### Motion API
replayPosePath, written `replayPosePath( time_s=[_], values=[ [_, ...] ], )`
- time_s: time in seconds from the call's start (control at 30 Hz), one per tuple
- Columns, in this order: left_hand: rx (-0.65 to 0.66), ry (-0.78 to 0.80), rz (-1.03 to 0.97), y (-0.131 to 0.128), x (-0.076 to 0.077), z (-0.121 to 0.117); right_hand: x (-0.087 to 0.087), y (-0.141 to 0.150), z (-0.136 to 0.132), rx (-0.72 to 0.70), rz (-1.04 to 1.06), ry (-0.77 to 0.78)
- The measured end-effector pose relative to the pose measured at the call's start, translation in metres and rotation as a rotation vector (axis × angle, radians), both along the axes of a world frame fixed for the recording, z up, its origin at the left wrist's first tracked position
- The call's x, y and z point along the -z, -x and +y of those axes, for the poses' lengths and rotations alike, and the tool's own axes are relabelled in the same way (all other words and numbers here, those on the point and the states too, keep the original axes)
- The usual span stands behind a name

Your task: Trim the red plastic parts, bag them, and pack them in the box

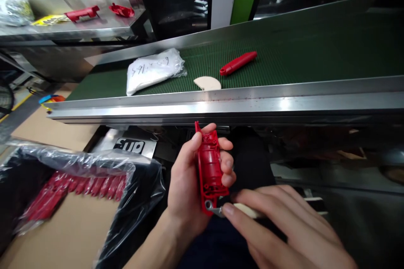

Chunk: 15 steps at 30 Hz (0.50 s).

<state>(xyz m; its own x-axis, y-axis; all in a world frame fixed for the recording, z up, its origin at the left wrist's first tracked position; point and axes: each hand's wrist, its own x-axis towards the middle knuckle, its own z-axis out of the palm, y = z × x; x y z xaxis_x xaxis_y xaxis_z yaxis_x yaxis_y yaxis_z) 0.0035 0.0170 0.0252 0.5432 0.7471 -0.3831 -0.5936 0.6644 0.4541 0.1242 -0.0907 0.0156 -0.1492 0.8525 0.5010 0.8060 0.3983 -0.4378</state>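
- I look down on a workshop through the head camera: a ribbed green conveyor belt (299,59) with a metal side rail (284,103) crosses ahead, and a steel bench (94,30) stands far left.
- On the belt I see a white plastic packet (154,71) with handwriting, a cream disc-shaped piece (208,83) and a slender red casing (239,63).
- Low on the left, a plastic-lined carton (85,222) holds a row of red parts (104,187).
- The red half-shell (211,164) is in my left hand (186,172), on the near side of the rail, hollow side up. Its long axis runs away from me, toward the belt.
- The relation that matters, as I judge it: the shell's ringed near end lies just left of my right fingertips, and the small knife (248,210) points crosswise at that ring. I cannot tell whether the tip touches it.
- My left hand is wrapped round the shell, thumb along one edge, fingers curled over the other.
- My right hand (284,214) pinches the knife near its blade, reaching in from the lower right, back upward.
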Motion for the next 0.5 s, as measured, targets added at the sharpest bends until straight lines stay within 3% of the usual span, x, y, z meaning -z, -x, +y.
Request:
replayPosePath(
  time_s=[0.13,0.27,0.5],
  values=[
    [-0.002,-0.003,0.009,-0.0003,-0.0027,0.0013,0.0005,-0.0005,0.0032,0.036,-0.007,-0.049],
    [0.012,0.009,0.010,-0.0001,-0.0039,0.0018,-0.0022,-0.0056,0.0047,-0.039,-0.028,0.014],
    [0.013,0.007,0.013,0.0013,-0.0023,0.0038,-0.0011,-0.0038,0.0035,-0.002,0.032,0.026]
  ],
)
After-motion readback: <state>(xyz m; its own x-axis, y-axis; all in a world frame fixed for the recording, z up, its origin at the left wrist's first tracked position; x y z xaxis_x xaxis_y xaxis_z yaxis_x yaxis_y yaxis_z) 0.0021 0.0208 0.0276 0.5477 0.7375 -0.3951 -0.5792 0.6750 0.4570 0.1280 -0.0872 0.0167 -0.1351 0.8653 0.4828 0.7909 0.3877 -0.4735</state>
